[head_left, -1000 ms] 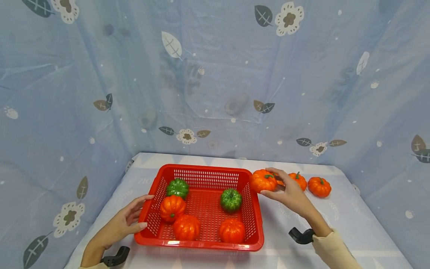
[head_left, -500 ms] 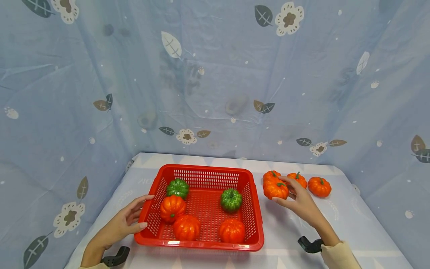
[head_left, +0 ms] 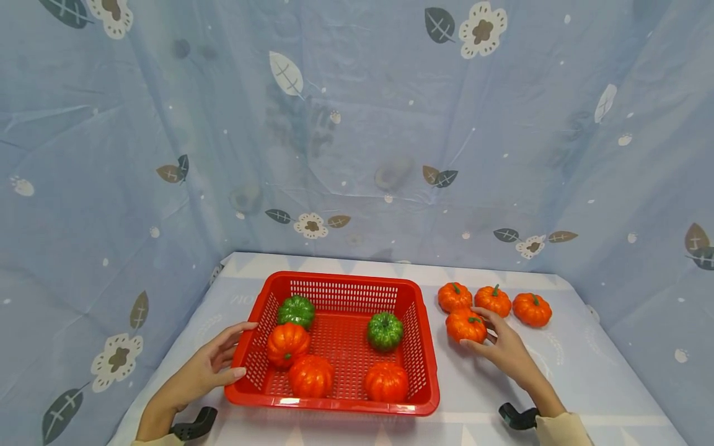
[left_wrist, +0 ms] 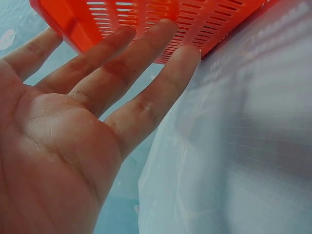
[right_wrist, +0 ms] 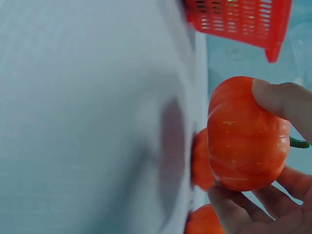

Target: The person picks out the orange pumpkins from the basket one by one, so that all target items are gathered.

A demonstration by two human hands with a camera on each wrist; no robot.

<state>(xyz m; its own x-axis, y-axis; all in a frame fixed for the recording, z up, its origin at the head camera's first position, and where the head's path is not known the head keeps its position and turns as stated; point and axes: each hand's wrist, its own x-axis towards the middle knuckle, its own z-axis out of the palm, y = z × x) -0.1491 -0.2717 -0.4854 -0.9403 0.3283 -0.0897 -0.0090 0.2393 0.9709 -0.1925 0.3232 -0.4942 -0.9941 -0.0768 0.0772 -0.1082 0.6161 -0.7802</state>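
The right hand (head_left: pixel 504 350) has its thumb and fingers curled round an orange pumpkin (head_left: pixel 465 326), gripping it from the near side; the wrist view shows the thumb (right_wrist: pixel 282 105) on one flank and the fingertips under the other, with the green stem poking out toward the palm. The pumpkin sits low on the pale tablecloth (head_left: pixel 558 371), just right of the red basket (head_left: pixel 334 406) and just in front of a row of three more orange pumpkins: one at the left (head_left: pixel 454 297), one in the middle (head_left: pixel 493 300) and one at the right (head_left: pixel 532 310). Whether the held pumpkin touches the cloth cannot be told. The left hand (head_left: pixel 206 371) lies flat and relaxed, fingers straight, with the fingertips (left_wrist: pixel 161 34) resting against the slotted left wall of the basket near its front corner; it grips nothing. Inside the basket lie two green pumpkins, one at the back left (head_left: pixel 295 311) and one right of centre (head_left: pixel 384 331), and three orange ones, one at the left (head_left: pixel 287 344), one at the front (head_left: pixel 310 376) and one at the front right (head_left: pixel 386 382). A blue curtain (head_left: pixel 357 124) printed with leaves and flowers hangs round the table on three sides.
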